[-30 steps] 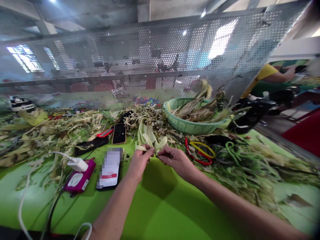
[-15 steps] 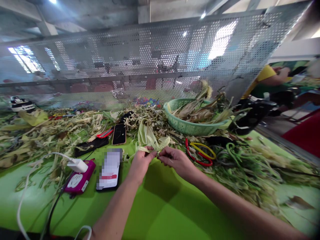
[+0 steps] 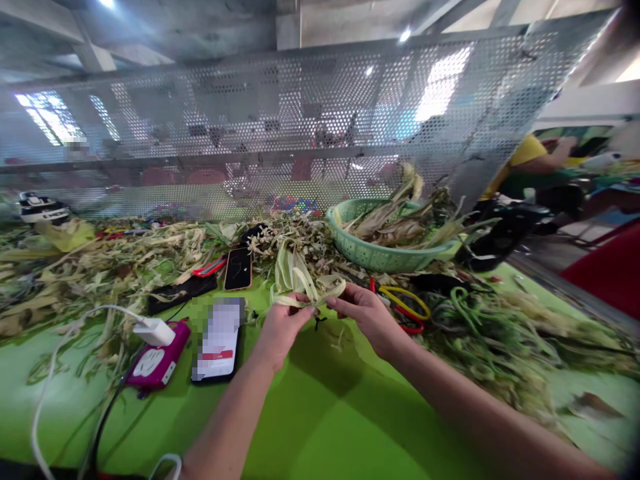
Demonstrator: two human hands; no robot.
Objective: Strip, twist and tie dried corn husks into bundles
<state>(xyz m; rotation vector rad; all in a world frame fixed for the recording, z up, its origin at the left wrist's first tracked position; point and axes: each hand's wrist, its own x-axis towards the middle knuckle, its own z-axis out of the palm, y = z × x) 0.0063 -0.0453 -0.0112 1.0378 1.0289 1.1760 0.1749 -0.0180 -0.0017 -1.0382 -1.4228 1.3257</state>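
Pale dried corn husk strips [image 3: 295, 275] rise in loops between my two hands, above the green tabletop [image 3: 320, 427]. My left hand [image 3: 286, 327] pinches the lower left end of the husk between thumb and fingers. With thumb and fingertips, my right hand [image 3: 367, 313] grips the right side of the same husk. A small dark tie or knot [image 3: 319, 322] hangs just below the strips, by the left fingertips. Thin pale fibre lies on the table under the hands.
Left of my hands lie a lit phone [image 3: 219, 340], a darker phone [image 3: 239, 269] and a magenta power box [image 3: 159, 353] with cables. A green basket [image 3: 390, 257] of husks stands behind right. Red-and-yellow-handled tools [image 3: 407, 300] and husk scraps [image 3: 480, 340] lie right; a perforated metal screen [image 3: 300, 133] spans the back.
My right hand has moved slightly up and to the right, away from the left fingertips. It now grips the husk's right side, and the dark tie shows below.
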